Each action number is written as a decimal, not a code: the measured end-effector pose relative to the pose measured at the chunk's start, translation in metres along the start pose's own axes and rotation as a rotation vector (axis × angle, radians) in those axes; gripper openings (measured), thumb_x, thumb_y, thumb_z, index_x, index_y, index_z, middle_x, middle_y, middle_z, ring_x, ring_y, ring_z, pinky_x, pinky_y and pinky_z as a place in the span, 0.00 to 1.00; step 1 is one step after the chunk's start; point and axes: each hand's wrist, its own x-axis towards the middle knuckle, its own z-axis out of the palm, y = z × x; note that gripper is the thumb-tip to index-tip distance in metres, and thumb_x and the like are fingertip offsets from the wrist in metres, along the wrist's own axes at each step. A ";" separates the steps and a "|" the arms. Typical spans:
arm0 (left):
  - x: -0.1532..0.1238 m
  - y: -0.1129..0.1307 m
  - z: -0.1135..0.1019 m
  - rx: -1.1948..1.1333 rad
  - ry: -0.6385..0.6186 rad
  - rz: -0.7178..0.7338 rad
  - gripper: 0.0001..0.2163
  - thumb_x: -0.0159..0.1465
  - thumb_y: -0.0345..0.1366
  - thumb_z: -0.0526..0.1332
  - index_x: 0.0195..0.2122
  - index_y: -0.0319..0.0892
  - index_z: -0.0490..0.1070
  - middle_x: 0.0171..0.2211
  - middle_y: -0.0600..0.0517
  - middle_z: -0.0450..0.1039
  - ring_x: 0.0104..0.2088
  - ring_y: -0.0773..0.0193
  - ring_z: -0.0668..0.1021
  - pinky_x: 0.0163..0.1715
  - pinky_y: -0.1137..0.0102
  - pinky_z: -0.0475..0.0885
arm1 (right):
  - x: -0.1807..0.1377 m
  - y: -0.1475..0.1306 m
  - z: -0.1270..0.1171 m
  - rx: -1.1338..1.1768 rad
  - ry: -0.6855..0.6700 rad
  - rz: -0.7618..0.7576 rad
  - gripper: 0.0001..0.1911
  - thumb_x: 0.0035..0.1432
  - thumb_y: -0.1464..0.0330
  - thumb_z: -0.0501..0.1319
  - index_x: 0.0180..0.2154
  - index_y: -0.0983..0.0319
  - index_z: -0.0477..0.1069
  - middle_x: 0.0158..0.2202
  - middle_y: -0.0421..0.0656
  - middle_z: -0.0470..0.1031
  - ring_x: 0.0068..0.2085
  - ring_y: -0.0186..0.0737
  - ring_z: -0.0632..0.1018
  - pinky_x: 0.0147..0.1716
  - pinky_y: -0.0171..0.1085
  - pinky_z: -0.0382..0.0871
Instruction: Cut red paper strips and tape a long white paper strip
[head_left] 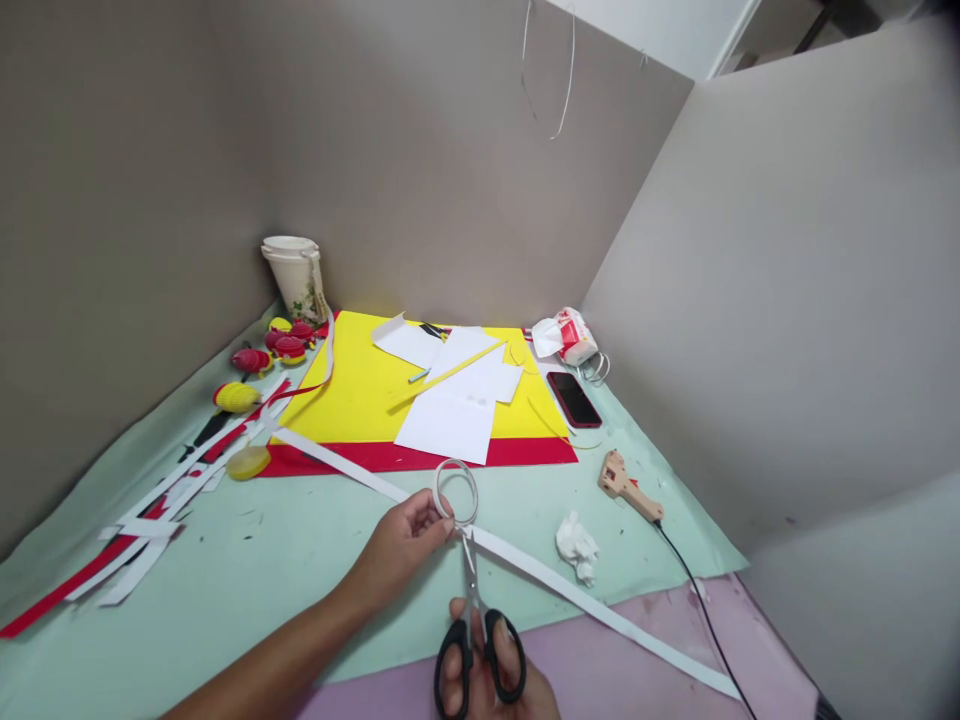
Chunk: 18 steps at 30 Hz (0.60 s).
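Note:
My left hand pinches a small white paper ring at its base, fingers closed on it. A long white paper strip runs from the ring toward the lower right and another stretch runs back toward the yellow sheet. My right hand, at the bottom edge, has fingers through the black handles of scissors. The blades point up and meet the strip just below the ring.
A yellow sheet on red carries white paper pieces. A paper cup, red and yellow paper balls and loose strips lie left. A phone, crumpled wrapper, glue gun with cord and tissue lie right.

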 end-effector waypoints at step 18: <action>0.001 -0.001 0.000 0.013 -0.001 0.013 0.11 0.59 0.45 0.63 0.33 0.42 0.68 0.26 0.56 0.67 0.29 0.65 0.69 0.32 0.72 0.63 | 0.005 0.006 0.008 0.175 0.101 -0.095 0.21 0.44 0.58 0.75 0.39 0.63 0.80 0.27 0.42 0.78 0.25 0.30 0.72 0.27 0.30 0.66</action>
